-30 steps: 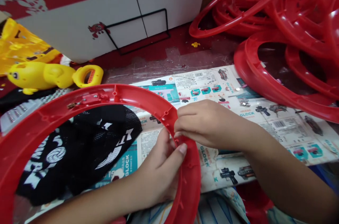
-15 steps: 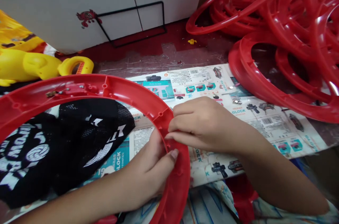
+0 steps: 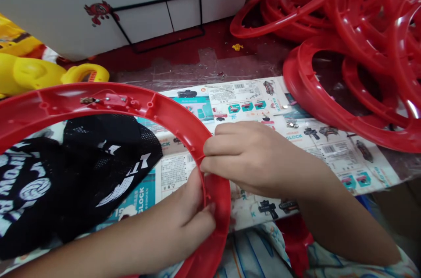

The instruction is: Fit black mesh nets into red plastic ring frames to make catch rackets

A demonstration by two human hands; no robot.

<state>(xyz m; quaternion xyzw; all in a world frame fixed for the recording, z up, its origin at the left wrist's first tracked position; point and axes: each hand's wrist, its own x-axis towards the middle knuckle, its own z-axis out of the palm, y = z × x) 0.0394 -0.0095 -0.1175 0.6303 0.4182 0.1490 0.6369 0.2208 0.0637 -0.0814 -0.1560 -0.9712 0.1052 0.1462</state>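
A big red plastic ring (image 3: 158, 109) lies tilted over my lap and the table edge, ribbed inner side up. My left hand (image 3: 189, 219) grips its right rim from inside, thumb on top. My right hand (image 3: 250, 155) is closed over the same stretch of rim, fingertips pinched against it; whether something small is between them is hidden. A small fitting with a bit of metal (image 3: 110, 100) sits on the ring's far side.
A black mesh cloth with white letters (image 3: 82, 172) lies under the ring. Printed toy-gun cardboard (image 3: 315, 137) covers the table. Several red rings (image 3: 345, 58) are heaped at the right. Yellow toy parts (image 3: 39, 74) lie at the left, a white-and-red box (image 3: 131, 1) behind.
The ring has slid left and slightly toward me, and my left hand has moved down its rim. My right hand keeps its pinch on the rim. The view has tilted down.
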